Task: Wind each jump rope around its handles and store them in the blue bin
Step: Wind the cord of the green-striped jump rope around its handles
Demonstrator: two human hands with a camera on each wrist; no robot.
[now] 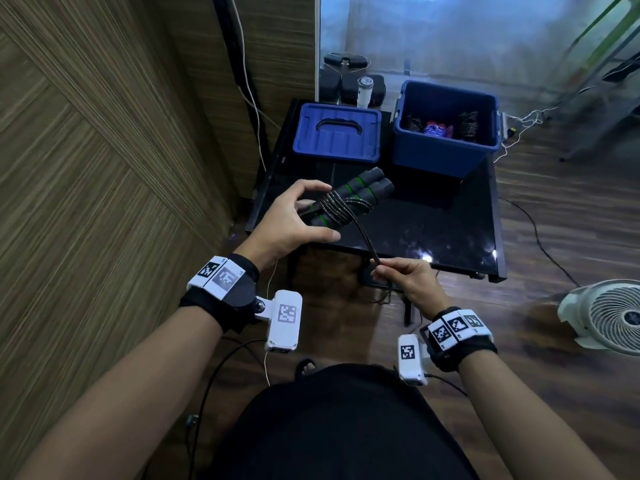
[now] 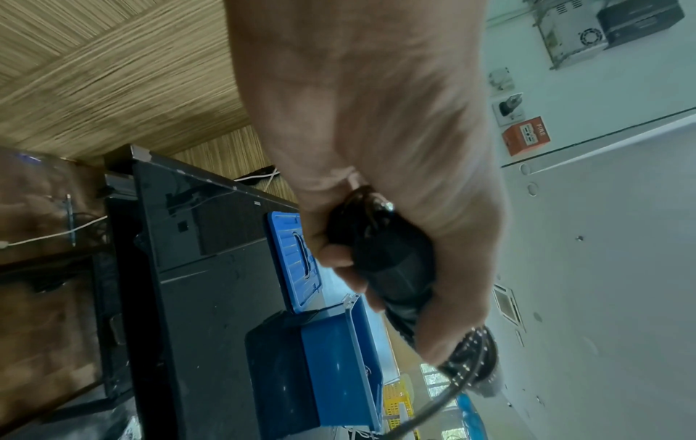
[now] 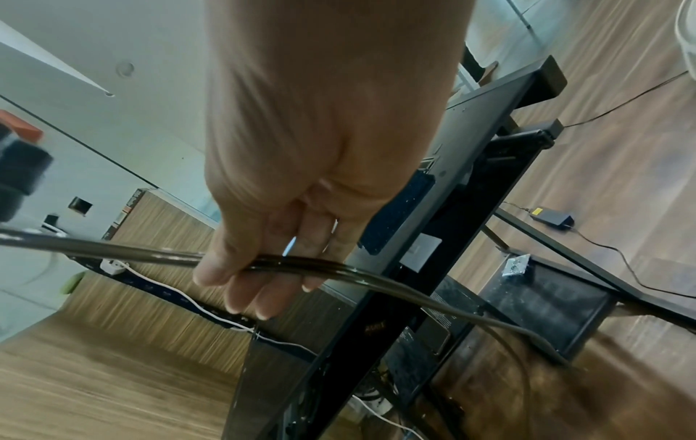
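Note:
My left hand [image 1: 294, 216] grips a pair of dark grey jump rope handles [image 1: 363, 188] with green rings, held side by side above the black table [image 1: 433, 233]. Several turns of dark rope [image 1: 341, 207] circle the handles. The free rope runs down to my right hand [image 1: 398, 275], which pinches it near the table's front edge. In the right wrist view the rope [image 3: 293, 263] passes between thumb and fingers [image 3: 263, 297]. The left wrist view shows the handles [image 2: 391, 268] in my fist. The open blue bin [image 1: 446, 147] at the back right holds several wound ropes.
The blue lid [image 1: 337, 133] lies on the table left of the bin. A wood-panelled wall runs along the left. A white fan [image 1: 609, 317] stands on the floor at the right. Cables trail across the wooden floor around the table.

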